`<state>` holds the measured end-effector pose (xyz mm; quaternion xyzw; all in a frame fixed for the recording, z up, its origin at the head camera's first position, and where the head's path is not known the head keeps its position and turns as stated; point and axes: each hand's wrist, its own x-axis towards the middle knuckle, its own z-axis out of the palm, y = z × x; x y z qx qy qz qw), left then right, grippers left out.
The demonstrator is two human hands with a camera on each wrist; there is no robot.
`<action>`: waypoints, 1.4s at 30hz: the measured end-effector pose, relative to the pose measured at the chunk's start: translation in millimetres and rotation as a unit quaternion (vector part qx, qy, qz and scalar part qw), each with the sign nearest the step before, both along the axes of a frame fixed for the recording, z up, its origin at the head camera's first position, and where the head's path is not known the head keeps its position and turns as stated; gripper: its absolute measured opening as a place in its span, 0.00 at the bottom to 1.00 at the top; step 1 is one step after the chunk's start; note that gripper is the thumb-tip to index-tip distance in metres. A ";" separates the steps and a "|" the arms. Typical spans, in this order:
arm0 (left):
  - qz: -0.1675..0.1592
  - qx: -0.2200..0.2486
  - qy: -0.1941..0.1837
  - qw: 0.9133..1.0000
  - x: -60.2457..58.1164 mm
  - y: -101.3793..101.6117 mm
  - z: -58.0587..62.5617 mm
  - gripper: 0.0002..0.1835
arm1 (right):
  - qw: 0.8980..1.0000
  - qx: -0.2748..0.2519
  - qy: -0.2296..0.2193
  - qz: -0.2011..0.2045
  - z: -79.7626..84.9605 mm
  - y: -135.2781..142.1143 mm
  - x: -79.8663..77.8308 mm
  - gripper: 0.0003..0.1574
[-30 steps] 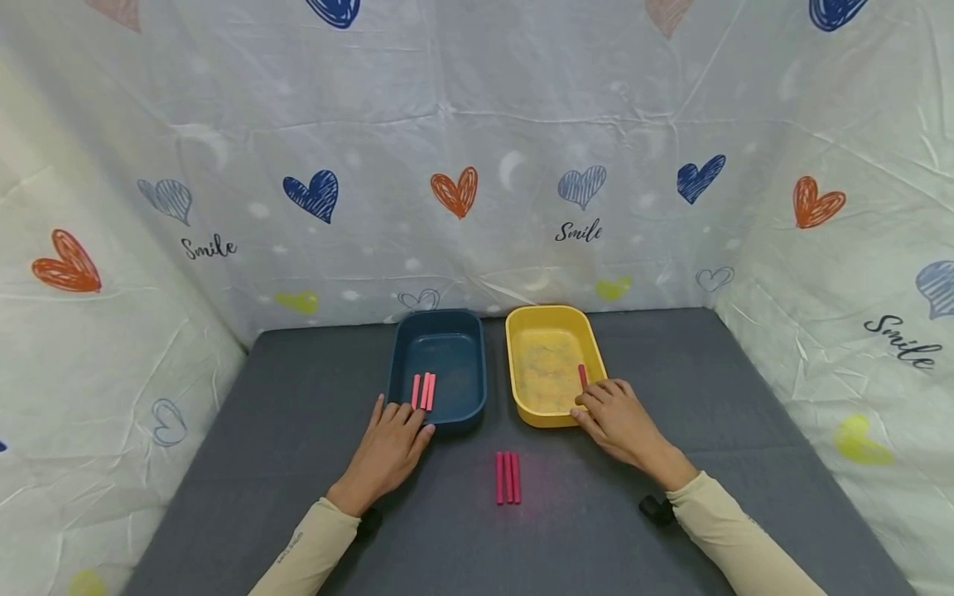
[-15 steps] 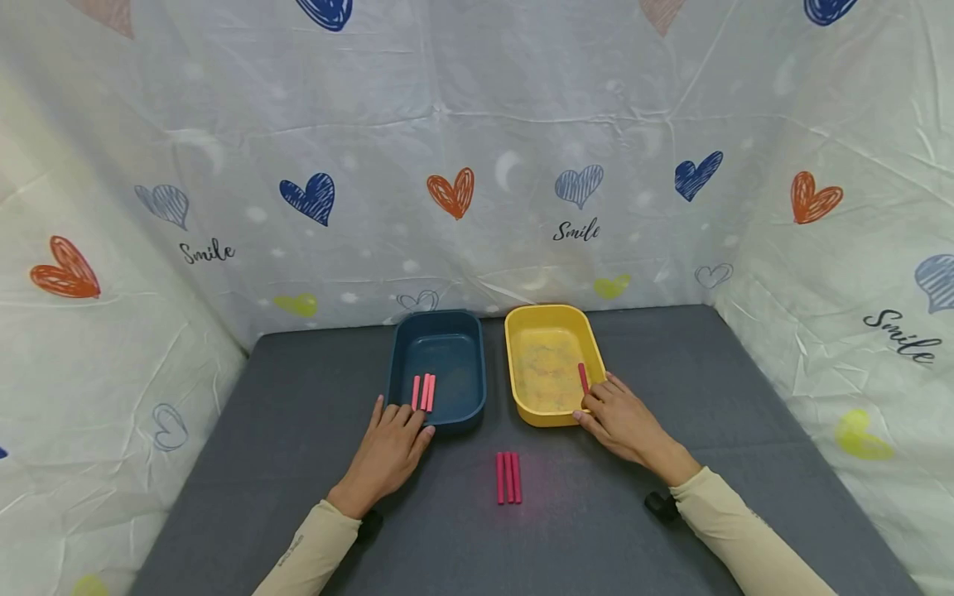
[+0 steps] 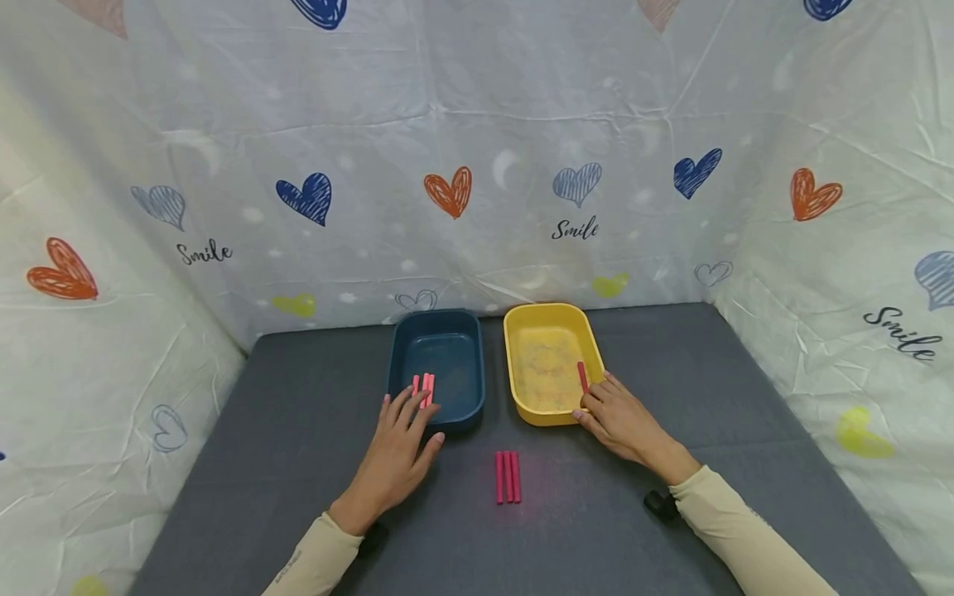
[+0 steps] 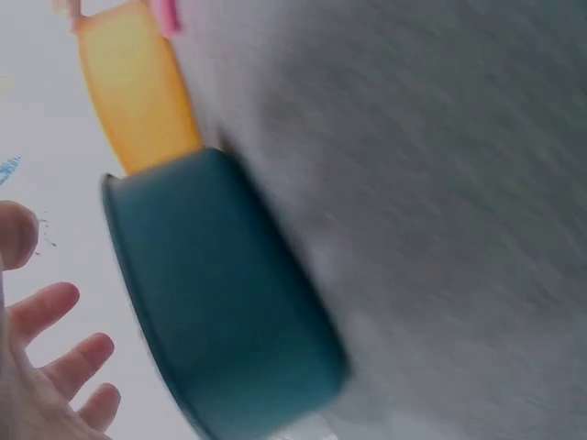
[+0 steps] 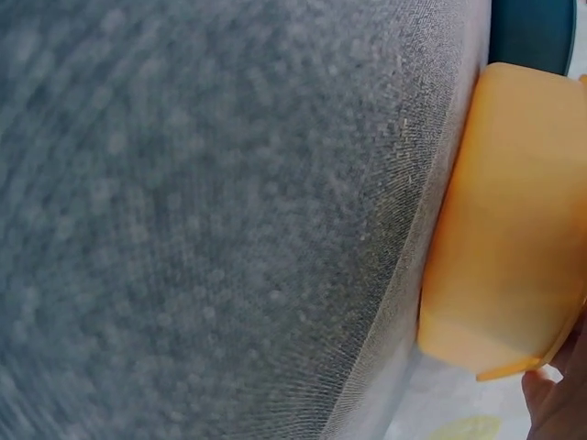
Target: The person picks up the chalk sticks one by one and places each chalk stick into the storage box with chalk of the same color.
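In the head view my left hand [image 3: 391,463] hovers with fingers spread over the near left edge of the blue tray [image 3: 456,360]. Its fingertips overlap several light pink sticks [image 3: 431,384] in that tray, and the left wrist view shows the same hand [image 4: 55,367] apart from the tray's outer wall. My right hand [image 3: 622,420] grips the near right corner of the yellow tray [image 3: 547,360]. Its thumb meets the rim in the right wrist view. A dark red stick [image 3: 582,374] lies inside by the fingers, its near end hidden.
Three deep pink sticks [image 3: 508,478] lie side by side on the grey cloth-covered table [image 3: 581,530], in front of the gap between the trays. A white printed curtain [image 3: 499,99] stands behind and along both sides.
My left hand has lifted off the blue tray's near edge and spread its fingers, reaching slightly forward over the pink sticks. My right hand has shifted slightly right along the yellow tray's corner.
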<state>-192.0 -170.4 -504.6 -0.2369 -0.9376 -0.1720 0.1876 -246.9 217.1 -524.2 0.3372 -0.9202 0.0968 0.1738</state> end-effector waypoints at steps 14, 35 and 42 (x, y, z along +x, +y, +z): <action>-0.051 0.069 -0.031 0.996 19.6 32.9 12.3 0.30 | 1.000 0.006 -0.006 0.004 1.7 -0.4 1.0 0.14; -0.053 0.052 -0.252 0.965 30.6 65.1 -8.8 0.46 | 1.000 0.001 -0.012 0.009 0.0 0.2 0.3 0.14; -0.050 0.042 -0.274 0.959 27.4 67.5 -13.9 0.47 | 1.000 0.002 -0.013 0.007 0.5 0.5 -0.2 0.14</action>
